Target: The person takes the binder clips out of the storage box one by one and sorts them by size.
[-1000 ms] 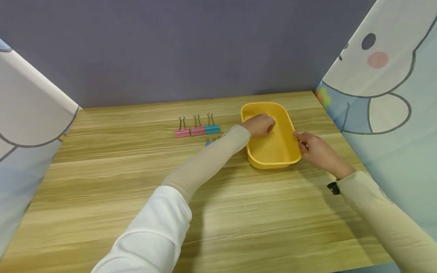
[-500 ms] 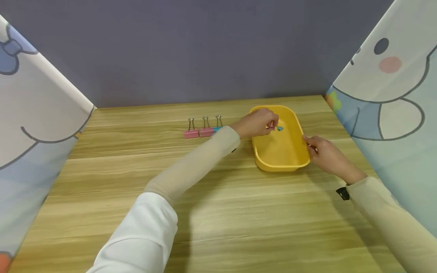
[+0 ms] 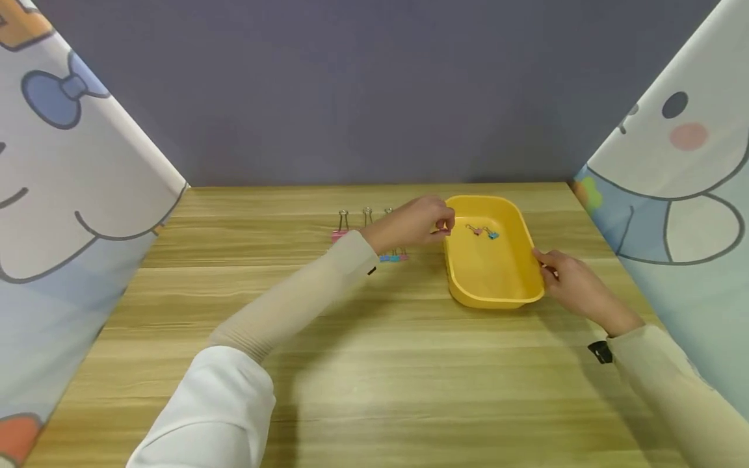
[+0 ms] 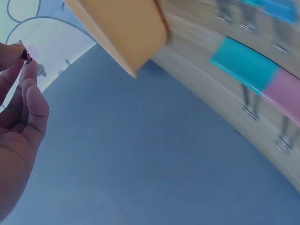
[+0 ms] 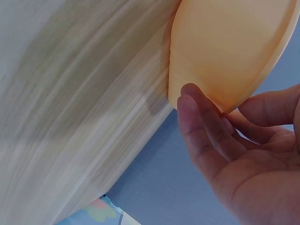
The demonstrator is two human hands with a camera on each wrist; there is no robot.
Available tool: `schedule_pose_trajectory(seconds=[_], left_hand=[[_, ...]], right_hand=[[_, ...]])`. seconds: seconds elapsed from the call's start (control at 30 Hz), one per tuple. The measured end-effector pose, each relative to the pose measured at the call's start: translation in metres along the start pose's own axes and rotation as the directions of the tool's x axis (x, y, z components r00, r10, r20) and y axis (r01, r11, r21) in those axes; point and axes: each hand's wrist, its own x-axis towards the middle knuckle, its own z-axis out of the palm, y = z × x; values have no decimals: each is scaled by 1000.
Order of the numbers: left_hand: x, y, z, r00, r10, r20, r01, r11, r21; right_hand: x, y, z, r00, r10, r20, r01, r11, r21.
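My left hand [image 3: 414, 224] is at the left rim of the yellow tray [image 3: 494, 286]. Its thumb and fingertips pinch a small dark pink binder clip [image 4: 26, 56], clearest in the left wrist view. Inside the tray lie a small pink binder clip [image 3: 476, 231] and a small blue one [image 3: 491, 234]. With thumb and fingers, my right hand [image 3: 576, 286] grips the tray's right rim; the right wrist view shows the fingers against its outer wall [image 5: 225, 51].
Left of the tray, a row of small binder clips [image 3: 393, 258] lies on the wooden table [image 3: 374, 364]. Behind it are large clips, a pink one [image 3: 339, 235] partly covered by my left arm and a teal one [image 4: 246, 64]. A dark wall [image 3: 374, 91] borders the back.
My left hand has drawn back leftward from inside the tray to its left rim. Two small clips now show in the tray. The right hand keeps its grip; the head view has shifted.
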Motion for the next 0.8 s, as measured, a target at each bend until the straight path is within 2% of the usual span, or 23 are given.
schedule_pose_trajectory(seconds=[0.23, 0.53, 0.63, 0.8], left_hand=[[-42, -17, 2, 1000, -27, -16, 27, 1000, 4], [-98, -28, -2, 992, -64, -108, 63, 998, -11], [-111, -32, 1, 991, -80, -107, 79, 997, -15], [-120, -43, 14, 990, -111, -86, 109, 994, -28]], right_hand=[[2, 4, 1, 1000, -16, -5, 16, 1000, 12], [4, 6, 4, 998, -51, -25, 51, 999, 3], [1, 8, 4, 998, -50, -35, 50, 999, -1], [-3, 10, 2, 998, -43, -48, 43, 999, -11]])
